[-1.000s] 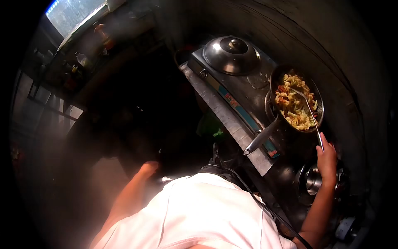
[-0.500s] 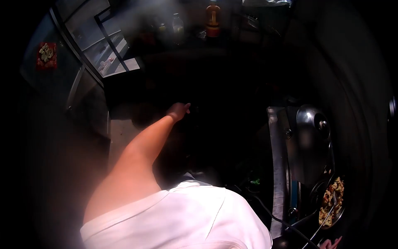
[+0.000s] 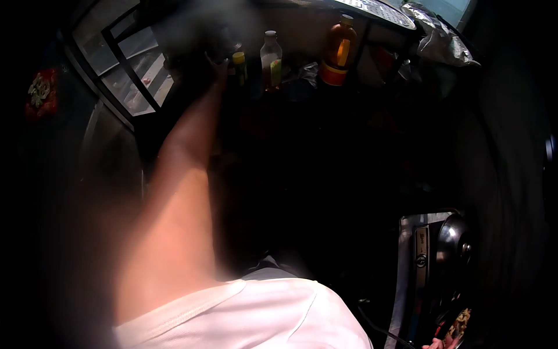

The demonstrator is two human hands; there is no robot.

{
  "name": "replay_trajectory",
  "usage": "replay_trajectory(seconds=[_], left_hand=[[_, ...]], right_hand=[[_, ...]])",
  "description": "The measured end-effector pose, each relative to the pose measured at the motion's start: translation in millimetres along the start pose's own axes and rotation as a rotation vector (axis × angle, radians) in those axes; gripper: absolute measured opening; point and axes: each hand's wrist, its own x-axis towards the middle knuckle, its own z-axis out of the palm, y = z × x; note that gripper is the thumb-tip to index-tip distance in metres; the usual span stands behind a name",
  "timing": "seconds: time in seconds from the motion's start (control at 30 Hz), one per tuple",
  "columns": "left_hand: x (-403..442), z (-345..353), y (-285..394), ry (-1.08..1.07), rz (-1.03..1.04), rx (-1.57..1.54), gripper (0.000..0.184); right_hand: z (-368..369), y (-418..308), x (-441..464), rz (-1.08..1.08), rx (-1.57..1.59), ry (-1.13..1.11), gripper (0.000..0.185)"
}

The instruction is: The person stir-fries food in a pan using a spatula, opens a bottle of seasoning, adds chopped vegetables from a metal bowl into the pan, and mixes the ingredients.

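Note:
My left arm stretches forward to a dim shelf at the back, where my left hand (image 3: 218,65) is beside a small jar with a yellow cap (image 3: 239,66). Its thumb and fingers look spread, with nothing visible in them. Right of the jar stand a clear glass bottle (image 3: 271,61) with a pale cap and a large bottle of amber liquid (image 3: 338,52). At the bottom right edge, my right hand (image 3: 435,344) is only partly in view, close to a pan of cooked food (image 3: 459,327). Its grip is cut off by the frame.
A stove (image 3: 421,250) with a shiny metal lid (image 3: 452,239) is on the right. A perforated metal tray (image 3: 381,10) and a crumpled silvery bag (image 3: 440,41) lie at the upper right. A dark-framed window (image 3: 136,75) is on the left. Much of the middle is in deep shadow.
My left hand has moved forward and up to the shelf with the bottles. The view has shifted, bringing the shelf lower and the stove further down. My right hand stays at the lower right.

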Motion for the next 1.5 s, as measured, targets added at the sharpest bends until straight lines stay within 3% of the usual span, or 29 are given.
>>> replay_trajectory(seconds=[0.2,0.3,0.47,0.57,0.6,0.67,0.73,0.77,0.83,0.87,0.9,1.0,1.03,1.13,1.2,1.23,1.3,1.37,1.4,1.5], left_hand=[[89.2,-15.0,12.9,-0.575,-0.271,-0.300,0.066],[102.2,-22.5,22.7,-0.670,-0.291,-0.334,0.060],[86.9,-51.6,49.6,-0.647,-0.117,-0.117,0.047],[89.5,-73.2,32.3,-0.541,0.543,0.152,0.040],[89.3,-79.4,29.5,-0.490,0.763,0.241,0.037],[79.9,-93.4,49.4,-0.430,0.999,0.323,0.035],[57.5,-132.1,105.8,-0.587,0.402,-0.097,0.026],[43.2,-151.5,135.4,-0.595,0.416,-0.104,0.026],[9.6,-187.8,197.0,-0.567,0.726,-0.047,0.028],[-8.9,-203.2,225.3,-0.574,0.740,-0.064,0.028],[-27.2,-216.6,252.1,-0.735,0.654,-0.102,0.026],[-90.6,-236.4,308.1,-1.026,0.539,-0.323,0.025],[-115.4,-237.5,320.3,-1.157,0.419,-0.523,0.024],[-189.6,-247.5,368.8,-1.317,0.475,-0.792,0.030],[-236.8,-252.8,398.9,-1.354,0.520,-0.948,0.030],[-255.1,-252.6,412.8,-1.358,0.556,-0.989,0.033],[-286.1,-257.4,440.8,-1.394,0.711,-0.992,0.032],[-307.0,-263.5,469.0,-1.183,1.117,-1.018,0.032],[-315.9,-267.5,482.2,-1.212,1.235,-1.005,0.034],[-358.7,-276.6,518.0,-1.404,1.323,-1.121,0.037]], right_hand=[[41.5,-58.7,2.0,0.077,-0.017,0.021,0.040],[57.5,-69.8,1.8,0.119,-0.099,-0.005,0.031],[77.1,-58.3,5.4,0.015,-0.013,-0.153,0.030],[96.0,-28.4,10.2,0.009,0.086,-0.164,0.041],[110.1,-48.5,12.1,0.012,0.124,-0.143,0.024],[129.3,-55.7,18.2,-0.039,0.277,-0.215,0.024],[154.0,-64.3,22.1,-0.082,0.368,-0.312,0.022],[167.4,-73.5,23.6,-0.112,0.391,-0.372,0.022],[199.5,-91.8,30.1,-0.284,0.423,-0.533,0.030],[212.7,-104.7,30.6,-0.296,0.451,-0.616,0.034],[225.5,-113.6,31.7,-0.333,0.442,-0.683,0.040],[250.3,-126.0,27.0,-0.313,0.339,-0.926,0.086],[249.8,-130.2,25.2,-0.315,0.320,-0.966,0.095],[237.1,-111.6,12.1,-0.269,0.354,-0.890,0.096],[220.6,-85.0,5.5,-0.217,0.591,-0.810,0.093],[208.6,-70.1,3.7,-0.231,0.495,-0.646,0.085],[177.6,-29.4,2.1,-0.208,0.424,-0.594,0.079],[135.7,-1.3,-5.4,0.006,0.473,-0.640,0.073],[109.1,3.6,-7.5,-0.031,0.365,-0.619,0.071],[43.5,29.6,-21.4,-0.053,0.250,-0.538,0.069]])
